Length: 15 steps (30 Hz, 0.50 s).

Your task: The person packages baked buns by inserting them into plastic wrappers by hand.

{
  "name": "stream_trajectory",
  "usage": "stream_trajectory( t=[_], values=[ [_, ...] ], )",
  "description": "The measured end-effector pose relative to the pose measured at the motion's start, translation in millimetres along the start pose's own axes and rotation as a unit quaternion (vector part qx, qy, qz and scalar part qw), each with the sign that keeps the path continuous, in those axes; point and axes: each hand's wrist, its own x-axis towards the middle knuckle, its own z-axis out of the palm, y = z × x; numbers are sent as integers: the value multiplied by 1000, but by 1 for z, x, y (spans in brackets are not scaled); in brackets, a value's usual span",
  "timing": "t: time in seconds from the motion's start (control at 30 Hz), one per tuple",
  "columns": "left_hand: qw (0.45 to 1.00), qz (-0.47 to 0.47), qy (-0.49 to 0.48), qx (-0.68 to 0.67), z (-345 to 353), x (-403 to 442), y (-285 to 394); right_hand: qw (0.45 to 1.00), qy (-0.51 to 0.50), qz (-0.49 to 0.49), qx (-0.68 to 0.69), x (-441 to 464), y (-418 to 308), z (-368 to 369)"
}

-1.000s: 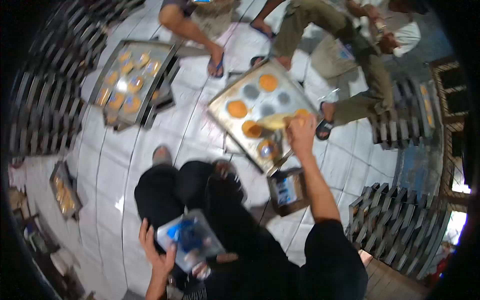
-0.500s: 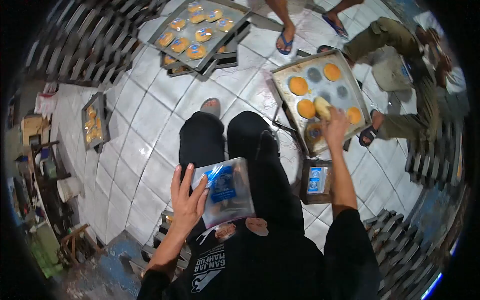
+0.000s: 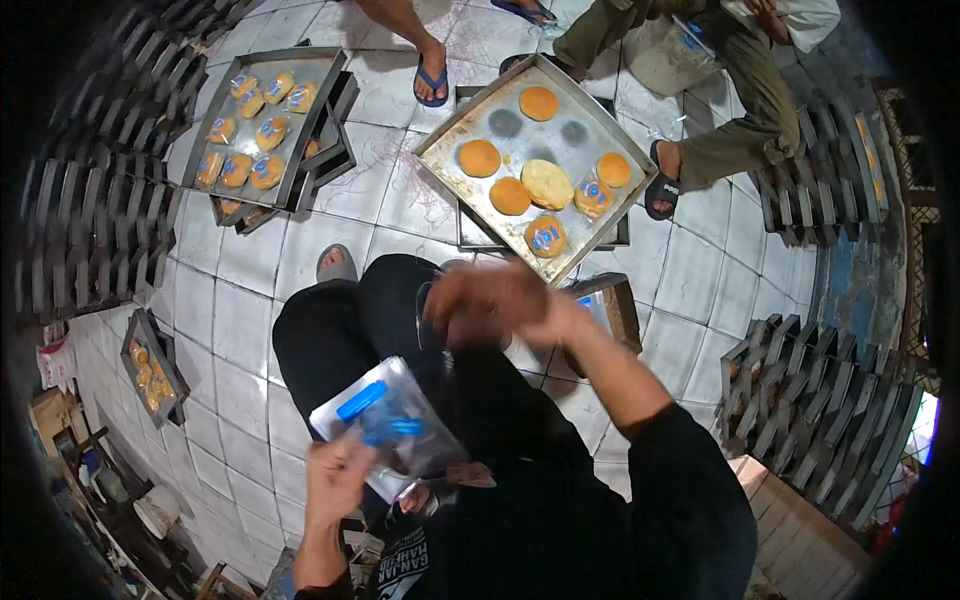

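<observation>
While left hand (image 3: 338, 478) grips plastic bags (image 3: 405, 405), right hand (image 3: 495, 302) is by tray's (image 3: 520, 150) near corner, fingers too blurry to tell.

White-tiled floor (image 3: 240, 310): tray stack (image 3: 455, 140) ahead of right hand (image 3: 490, 300), box (image 3: 626, 310) to its right, another tray stack (image 3: 315, 70) ahead-left, small tray (image 3: 168, 352) ahead-left of left hand (image 3: 338, 475)

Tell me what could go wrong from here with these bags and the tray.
The bags lie on the lap, so they might slide off if the left hand lets them go or the legs shift.

Another person's sandal is close beside the tray, so a step that way could jolt it and scatter the buns.
</observation>
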Motion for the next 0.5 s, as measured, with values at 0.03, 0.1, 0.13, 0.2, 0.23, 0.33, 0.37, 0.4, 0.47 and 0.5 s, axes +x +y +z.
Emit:
stream_trajectory(
  t=[0.03,0.1,0.13,0.2,0.23,0.33,0.37,0.4,0.47,0.5],
  values=[
    [994,-34,66,-75,-3,5,-6,921,132,190,313,-2,65,-11],
    [962,-11,173,-212,-12,27,0,899,273,293,-176,-11,144,-64],
    [950,18,209,-231,-18,38,-5,859,325,300,-259,-30,217,-80],
    [930,15,254,-266,-19,57,-18,786,335,334,-397,-43,275,-104],
    [923,-3,274,-269,-20,60,-25,758,295,367,-451,-46,277,-111],
    [939,-8,285,-194,-16,59,-37,733,224,410,-495,-52,322,-143],
    [939,-12,278,-200,-16,61,-38,719,206,410,-522,-51,334,-146],
    [939,-15,274,-205,-17,62,-37,725,174,455,-487,-47,338,-151],
    [937,-25,282,-205,-18,65,-33,726,116,537,-414,-29,323,-166],
    [940,-25,281,-193,-18,67,-31,729,122,541,-403,-24,321,-168]
  ],
)
